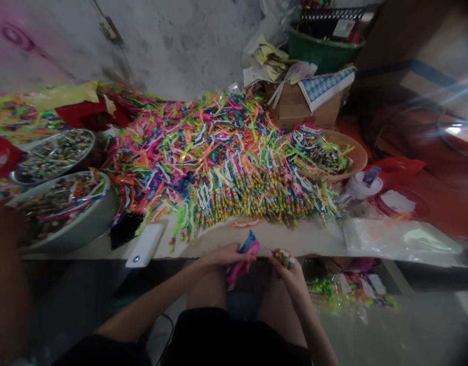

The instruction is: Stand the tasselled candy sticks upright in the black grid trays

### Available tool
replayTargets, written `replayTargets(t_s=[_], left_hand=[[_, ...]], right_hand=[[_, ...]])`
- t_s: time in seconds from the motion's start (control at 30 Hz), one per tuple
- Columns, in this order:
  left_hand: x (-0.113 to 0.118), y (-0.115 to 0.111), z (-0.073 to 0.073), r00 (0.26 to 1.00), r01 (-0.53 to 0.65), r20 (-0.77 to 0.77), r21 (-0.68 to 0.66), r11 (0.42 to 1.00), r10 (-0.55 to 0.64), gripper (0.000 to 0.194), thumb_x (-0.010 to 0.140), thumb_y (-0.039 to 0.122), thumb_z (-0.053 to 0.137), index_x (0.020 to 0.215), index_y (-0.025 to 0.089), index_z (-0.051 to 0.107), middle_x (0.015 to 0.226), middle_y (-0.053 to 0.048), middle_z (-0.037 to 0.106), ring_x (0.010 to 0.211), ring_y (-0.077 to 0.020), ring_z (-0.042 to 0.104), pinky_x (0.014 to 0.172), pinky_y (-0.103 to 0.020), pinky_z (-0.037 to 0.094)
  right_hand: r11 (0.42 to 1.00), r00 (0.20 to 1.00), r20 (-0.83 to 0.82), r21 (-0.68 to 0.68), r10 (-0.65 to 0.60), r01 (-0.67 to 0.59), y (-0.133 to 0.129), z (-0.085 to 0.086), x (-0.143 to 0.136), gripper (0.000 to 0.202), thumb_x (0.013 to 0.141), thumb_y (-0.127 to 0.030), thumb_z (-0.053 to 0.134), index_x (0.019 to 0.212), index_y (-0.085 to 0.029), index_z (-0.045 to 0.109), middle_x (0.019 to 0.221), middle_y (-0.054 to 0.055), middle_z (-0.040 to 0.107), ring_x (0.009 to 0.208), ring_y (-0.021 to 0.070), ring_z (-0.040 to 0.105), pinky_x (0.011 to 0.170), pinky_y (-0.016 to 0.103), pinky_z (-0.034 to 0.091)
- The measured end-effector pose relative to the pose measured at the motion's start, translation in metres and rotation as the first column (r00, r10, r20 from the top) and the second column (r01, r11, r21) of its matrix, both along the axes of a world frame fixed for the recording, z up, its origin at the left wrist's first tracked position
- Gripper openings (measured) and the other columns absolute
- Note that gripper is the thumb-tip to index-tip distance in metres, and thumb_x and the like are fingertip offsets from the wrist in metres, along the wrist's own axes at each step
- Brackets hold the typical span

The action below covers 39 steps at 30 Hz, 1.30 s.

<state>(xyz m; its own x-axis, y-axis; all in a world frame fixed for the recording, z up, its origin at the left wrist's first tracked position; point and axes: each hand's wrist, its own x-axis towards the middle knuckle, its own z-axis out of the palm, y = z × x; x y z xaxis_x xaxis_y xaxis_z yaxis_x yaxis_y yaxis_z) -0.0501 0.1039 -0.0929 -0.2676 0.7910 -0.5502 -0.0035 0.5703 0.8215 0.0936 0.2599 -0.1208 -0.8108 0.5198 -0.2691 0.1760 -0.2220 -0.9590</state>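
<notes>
My left hand [228, 255] is closed on a pink and blue piece [250, 249] that looks limp, just off the table's front edge and above my lap. A short way to the right, my right hand [285, 269] pinches a small multicoloured item [284, 258] with a thin tip pointing left. The two held things are close together; whether they touch is unclear. Beyond my hands, a large heap of colourful strips [218, 147] covers the table [226, 238], with yellow patterned sticks [257, 198] lined along its front.
Bowls of small pieces, one metal [92, 152] and one pale [77, 218], stand left. A white phone-like object [145, 246] lies near the edge. Right are an orange basket [359, 152], white cup [358, 188], plastic bags [402, 241] and cardboard box [306, 109]. Someone's blurred arm [8, 284] shows far left.
</notes>
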Motion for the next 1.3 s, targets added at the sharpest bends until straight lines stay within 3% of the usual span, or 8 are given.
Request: replayTargets(t_s=[0.17, 0.3, 0.37, 0.6, 0.87, 0.97, 1.07, 1.3], left_hand=[[-0.03, 0.012, 0.0, 0.84, -0.151, -0.522, 0.04, 0.988, 0.149, 0.036, 0.082, 0.032, 0.052, 0.112, 0.014, 0.057, 0.108, -0.011, 0.065, 0.098, -0.0233, 0.059, 0.088, -0.035, 0.044], [-0.043, 0.03, -0.005, 0.593, 0.008, -0.805, -0.041, 0.999, -0.038, 0.039, 0.085, 0.017, 0.047, 0.123, 0.019, 0.052, 0.122, -0.008, 0.058, 0.111, -0.0229, 0.053, 0.097, -0.037, 0.039], [-0.045, 0.036, -0.013, 0.479, 0.037, -0.87, -0.119, 0.992, -0.122, 0.041, 0.085, 0.012, 0.045, 0.125, 0.018, 0.051, 0.121, -0.009, 0.058, 0.107, -0.0235, 0.055, 0.095, -0.038, 0.04], [-0.048, 0.042, -0.032, 0.431, 0.002, -0.88, -0.22, 0.975, -0.2, 0.035, 0.083, 0.005, 0.042, 0.114, 0.011, 0.055, 0.116, -0.015, 0.055, 0.099, -0.027, 0.059, 0.087, -0.041, 0.044], [-0.025, 0.014, -0.022, 0.526, 0.085, -0.822, -0.201, 0.976, -0.216, 0.026, 0.083, 0.033, 0.054, 0.097, 0.012, 0.06, 0.095, -0.01, 0.064, 0.082, -0.0228, 0.06, 0.075, -0.031, 0.045], [-0.006, 0.002, -0.005, 0.762, 0.162, -0.629, -0.048, 0.986, -0.156, 0.035, 0.082, 0.048, 0.051, 0.085, 0.014, 0.06, 0.076, -0.002, 0.063, 0.069, -0.0158, 0.057, 0.064, -0.023, 0.042], [0.011, -0.004, 0.016, 0.985, 0.11, -0.149, 0.16, 0.981, -0.086, 0.043, 0.076, 0.057, 0.055, 0.075, 0.014, 0.058, 0.066, 0.002, 0.058, 0.062, -0.0124, 0.052, 0.058, -0.021, 0.04], [0.022, -0.012, 0.03, 0.987, -0.042, 0.162, 0.17, 0.985, 0.014, 0.045, 0.065, 0.057, 0.066, 0.076, 0.013, 0.06, 0.067, 0.002, 0.059, 0.063, -0.0122, 0.052, 0.061, -0.022, 0.043]], right_hand=[[0.999, 1.0, 0.003, -0.038, 0.03, -0.03, 0.001, -0.009, 0.008, 0.042, 0.062, -0.051, 0.073, 0.084, -0.018, 0.06, 0.055, -0.005, 0.05, 0.041, 0.0085, 0.041, 0.038, 0.021, 0.032], [0.999, 1.0, 0.009, -0.035, 0.028, -0.028, -0.006, -0.015, 0.011, 0.042, 0.061, -0.053, 0.073, 0.081, -0.018, 0.061, 0.053, -0.005, 0.049, 0.04, 0.0083, 0.039, 0.037, 0.021, 0.031], [0.999, 0.999, 0.013, -0.012, 0.031, -0.031, -0.01, -0.018, 0.013, 0.041, 0.062, -0.052, 0.072, 0.082, -0.018, 0.061, 0.054, -0.005, 0.05, 0.041, 0.0085, 0.039, 0.038, 0.021, 0.031], [0.998, 0.998, 0.016, 0.038, 0.054, -0.055, -0.015, -0.023, 0.021, 0.034, 0.064, -0.048, 0.071, 0.079, -0.018, 0.062, 0.06, -0.002, 0.054, 0.05, 0.0118, 0.046, 0.046, 0.023, 0.038], [1.0, 1.0, 0.021, 0.018, 0.017, -0.018, -0.019, -0.022, 0.016, 0.036, 0.063, -0.046, 0.072, 0.083, -0.018, 0.063, 0.065, 0.001, 0.06, 0.054, 0.0144, 0.051, 0.048, 0.024, 0.042], [0.999, 1.0, -0.008, -0.032, -0.014, 0.014, -0.02, -0.011, 0.011, 0.045, 0.06, -0.045, 0.074, 0.094, -0.018, 0.062, 0.081, 0.006, 0.067, 0.06, 0.0173, 0.055, 0.049, 0.026, 0.044], [0.994, 0.995, -0.066, -0.071, 0.081, -0.085, -0.021, 0.004, 0.007, 0.046, 0.06, -0.045, 0.075, 0.095, -0.019, 0.062, 0.08, 0.004, 0.066, 0.061, 0.0168, 0.055, 0.05, 0.026, 0.045], [0.967, 0.973, -0.08, -0.119, 0.215, -0.224, -0.029, 0.023, 0.009, 0.035, 0.065, -0.046, 0.073, 0.08, -0.018, 0.058, 0.06, -0.004, 0.052, 0.046, 0.0089, 0.041, 0.041, 0.02, 0.035]])
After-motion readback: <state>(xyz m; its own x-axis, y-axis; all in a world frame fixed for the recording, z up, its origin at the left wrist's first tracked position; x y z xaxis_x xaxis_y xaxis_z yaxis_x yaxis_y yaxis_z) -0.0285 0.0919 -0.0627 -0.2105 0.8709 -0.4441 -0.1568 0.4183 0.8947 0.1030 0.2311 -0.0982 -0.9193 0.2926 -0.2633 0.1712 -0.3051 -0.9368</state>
